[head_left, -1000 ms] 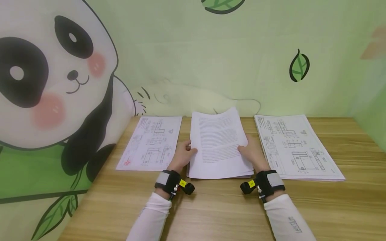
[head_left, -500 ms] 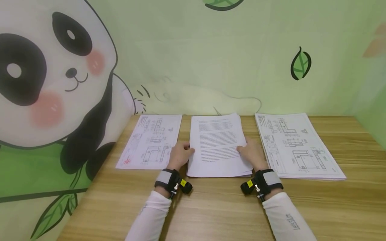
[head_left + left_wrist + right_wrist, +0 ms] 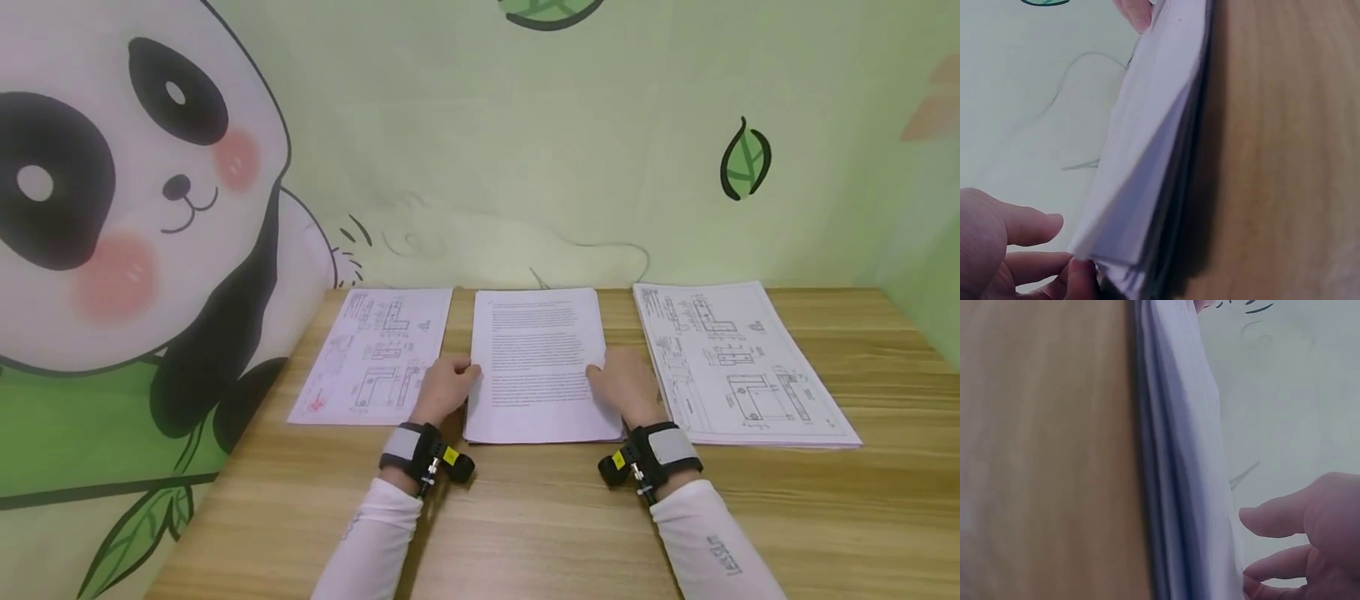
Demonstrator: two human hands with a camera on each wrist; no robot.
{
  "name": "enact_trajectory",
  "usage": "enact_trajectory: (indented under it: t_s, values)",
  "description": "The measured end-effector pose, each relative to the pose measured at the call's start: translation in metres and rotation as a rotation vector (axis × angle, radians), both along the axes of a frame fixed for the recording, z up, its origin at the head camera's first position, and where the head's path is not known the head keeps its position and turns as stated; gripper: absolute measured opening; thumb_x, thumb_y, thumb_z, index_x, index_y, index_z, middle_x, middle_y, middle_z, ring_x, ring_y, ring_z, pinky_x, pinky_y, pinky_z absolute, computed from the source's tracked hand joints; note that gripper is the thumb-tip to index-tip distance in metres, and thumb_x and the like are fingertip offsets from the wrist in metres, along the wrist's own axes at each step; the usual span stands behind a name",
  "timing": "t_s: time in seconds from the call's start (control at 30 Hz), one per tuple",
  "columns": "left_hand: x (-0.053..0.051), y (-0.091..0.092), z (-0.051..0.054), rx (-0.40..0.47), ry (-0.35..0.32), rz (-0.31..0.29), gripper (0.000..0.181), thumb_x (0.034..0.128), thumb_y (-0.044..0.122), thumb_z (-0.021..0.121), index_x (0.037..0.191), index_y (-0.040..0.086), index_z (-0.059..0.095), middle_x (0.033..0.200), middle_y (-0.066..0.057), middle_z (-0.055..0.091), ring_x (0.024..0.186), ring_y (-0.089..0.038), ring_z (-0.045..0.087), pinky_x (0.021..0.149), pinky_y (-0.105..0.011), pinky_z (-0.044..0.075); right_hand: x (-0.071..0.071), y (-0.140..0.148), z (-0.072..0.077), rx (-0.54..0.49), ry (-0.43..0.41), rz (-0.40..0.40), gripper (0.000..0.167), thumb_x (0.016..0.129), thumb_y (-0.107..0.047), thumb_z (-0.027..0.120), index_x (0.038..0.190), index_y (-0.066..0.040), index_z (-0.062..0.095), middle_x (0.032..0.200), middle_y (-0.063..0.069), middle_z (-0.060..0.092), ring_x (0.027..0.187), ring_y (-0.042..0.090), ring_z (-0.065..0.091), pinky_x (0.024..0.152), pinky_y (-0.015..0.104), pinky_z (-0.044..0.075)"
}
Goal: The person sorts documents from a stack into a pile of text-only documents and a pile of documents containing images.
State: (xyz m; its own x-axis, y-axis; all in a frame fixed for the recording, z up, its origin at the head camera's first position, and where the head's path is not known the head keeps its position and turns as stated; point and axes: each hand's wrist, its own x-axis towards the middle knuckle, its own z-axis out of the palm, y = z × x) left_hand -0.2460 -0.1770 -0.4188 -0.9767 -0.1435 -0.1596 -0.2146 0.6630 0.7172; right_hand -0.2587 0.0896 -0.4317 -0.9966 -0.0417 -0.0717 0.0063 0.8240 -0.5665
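Note:
A stack of printed paper [image 3: 536, 358] lies between my two hands at the middle of the table, a text page on top. My left hand [image 3: 444, 387] is at its left edge; in the left wrist view the thumb [image 3: 1038, 226] stands off the sheets while other fingers touch the side. At the opposite edge is my right hand [image 3: 626, 385], its thumb [image 3: 1272, 515] apart from the other fingers, which are at the stack's side. The loose front edges of the paper stack [image 3: 1175, 462] fan slightly in the right wrist view. Several fingertips are hidden.
On the left lies a thin drawing sheet or pile [image 3: 367, 358] with a red mark. A thicker pile of technical drawings [image 3: 742, 367] lies on the right. The wooden table [image 3: 525, 533] meets a green panda-print backdrop [image 3: 480, 167] behind.
The top pages, raised and skewed a second ago, have settled flat and line up with the stack beneath. Both hands have stayed beside it, shifting only slightly.

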Motion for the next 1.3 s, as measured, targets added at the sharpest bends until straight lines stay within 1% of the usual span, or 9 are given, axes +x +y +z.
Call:
enact_trajectory:
  t_s: [0.1, 0.17, 0.23, 0.33, 0.53, 0.7, 0.9, 1.1, 1.3]
  values:
    - [0.0, -0.004, 0.001, 0.037, -0.004, 0.012, 0.038, 0.0988, 0.03, 0.054, 0.127, 0.008, 0.068, 0.099, -0.011, 0.069, 0.071, -0.016, 0.06, 0.056, -0.021, 0.045, 0.0, -0.001, 0.001, -0.003, 0.004, 0.013, 0.031, 0.096, -0.025, 0.052, 0.083, 0.001, 0.062, 0.076, 0.015, 0.059, 0.062, 0.023, 0.054, 0.049, 0.028, 0.038]
    - [-0.001, -0.008, 0.003, 0.042, 0.023, 0.026, 0.036, 0.0988, 0.03, 0.053, 0.121, 0.008, 0.07, 0.095, -0.012, 0.069, 0.071, -0.016, 0.059, 0.057, -0.022, 0.044, 0.001, -0.002, 0.003, 0.012, 0.015, 0.026, 0.035, 0.097, -0.026, 0.051, 0.104, 0.005, 0.066, 0.096, 0.023, 0.067, 0.076, 0.029, 0.062, 0.057, 0.034, 0.048]
    - [0.0, -0.013, 0.008, 0.038, 0.065, 0.045, 0.036, 0.0989, 0.03, 0.053, 0.121, 0.008, 0.07, 0.096, -0.012, 0.07, 0.074, -0.017, 0.06, 0.06, -0.023, 0.044, 0.002, -0.004, 0.007, 0.023, 0.024, 0.038, 0.045, 0.098, -0.027, 0.05, 0.127, 0.006, 0.06, 0.122, 0.029, 0.064, 0.099, 0.037, 0.065, 0.074, 0.045, 0.055]
    - [0.001, -0.024, 0.018, 0.036, 0.129, 0.076, 0.038, 0.0991, 0.031, 0.051, 0.126, 0.009, 0.068, 0.112, -0.011, 0.071, 0.085, -0.019, 0.062, 0.068, -0.024, 0.046, 0.005, -0.008, 0.016, 0.006, 0.031, 0.049, 0.057, 0.099, -0.029, 0.049, 0.146, 0.002, 0.044, 0.146, 0.027, 0.05, 0.13, 0.044, 0.053, 0.101, 0.056, 0.048]
    - [0.009, -0.055, 0.044, 0.068, 0.14, 0.127, 0.044, 0.1016, 0.035, 0.048, 0.14, 0.016, 0.057, 0.126, -0.009, 0.067, 0.092, -0.023, 0.065, 0.071, -0.025, 0.05, 0.012, -0.025, 0.032, -0.099, 0.044, 0.079, 0.054, 0.099, -0.03, 0.052, 0.146, -0.003, 0.046, 0.147, 0.026, 0.05, 0.133, 0.044, 0.05, 0.105, 0.056, 0.045]
    - [0.016, -0.081, 0.06, -0.002, 0.168, 0.149, 0.046, 0.102, 0.036, 0.047, 0.143, 0.017, 0.054, 0.135, -0.012, 0.062, 0.107, -0.029, 0.065, 0.08, -0.032, 0.051, 0.018, -0.045, 0.036, -0.17, 0.123, 0.13, 0.05, 0.098, -0.028, 0.054, 0.142, -0.004, 0.052, 0.141, 0.029, 0.053, 0.127, 0.044, 0.055, 0.101, 0.055, 0.048]
    - [0.026, -0.114, 0.061, -0.144, 0.113, 0.133, 0.055, 0.103, 0.036, 0.044, 0.15, 0.008, 0.042, 0.153, -0.02, 0.044, 0.135, -0.039, 0.048, 0.107, -0.052, 0.045, 0.03, -0.077, 0.035, -0.367, 0.248, 0.17, 0.042, 0.097, -0.019, 0.057, 0.135, -0.002, 0.058, 0.136, 0.025, 0.058, 0.13, 0.041, 0.053, 0.107, 0.054, 0.045]
    - [0.033, -0.143, 0.058, -0.11, 0.034, 0.165, 0.058, 0.1044, 0.034, 0.042, 0.155, 0.008, 0.032, 0.16, -0.022, 0.032, 0.146, -0.043, 0.033, 0.116, -0.06, 0.032, 0.033, -0.108, 0.036, -0.52, 0.272, 0.18, 0.041, 0.097, -0.014, 0.056, 0.137, -0.006, 0.057, 0.138, 0.02, 0.057, 0.13, 0.037, 0.054, 0.105, 0.05, 0.048]
    - [0.03, -0.162, 0.047, -0.065, 0.004, 0.22, 0.058, 0.1039, 0.031, 0.043, 0.154, 0.005, 0.03, 0.162, -0.023, 0.025, 0.148, -0.045, 0.026, 0.118, -0.063, 0.026, 0.034, -0.137, 0.039, -0.552, 0.184, 0.256, 0.046, 0.097, -0.016, 0.054, 0.142, -0.006, 0.051, 0.143, 0.021, 0.053, 0.132, 0.037, 0.052, 0.104, 0.049, 0.049]
